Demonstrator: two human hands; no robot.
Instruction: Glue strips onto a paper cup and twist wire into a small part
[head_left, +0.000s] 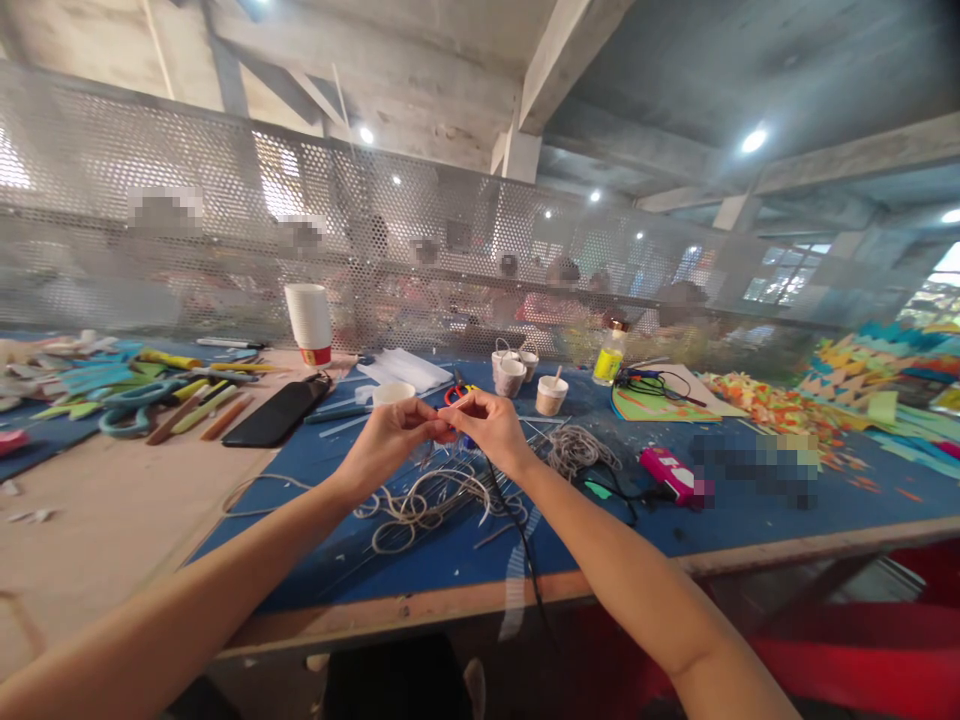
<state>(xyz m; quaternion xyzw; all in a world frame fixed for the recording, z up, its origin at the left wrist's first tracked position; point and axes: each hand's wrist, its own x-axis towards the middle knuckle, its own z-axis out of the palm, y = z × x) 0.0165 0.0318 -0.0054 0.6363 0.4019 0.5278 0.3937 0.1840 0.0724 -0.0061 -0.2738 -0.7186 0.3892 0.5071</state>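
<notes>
My left hand (391, 436) and my right hand (487, 428) meet above the blue table mat (337, 570), fingertips pinched close together. Whatever sits between the fingers is too small to make out. Loops of pale cord (420, 505) lie below the hands, over several thin wires. Just behind my left hand stands a white paper cup (394, 392), partly hidden by it. Red-and-yellow-handled scissors or pliers (463, 392) rest behind my fingers. A bundle of grey cord (581, 452) lies to the right of my right hand.
A black phone (277, 410) and blue-handled scissors (142, 402) lie left. Stacked paper cups (308, 320), small cord-wrapped cups (509, 376) and a yellow-labelled bottle (609, 355) stand behind. At right are a pink device (670, 474) and paper scraps (787, 410). Perforated metal screen (360, 240) spans the back.
</notes>
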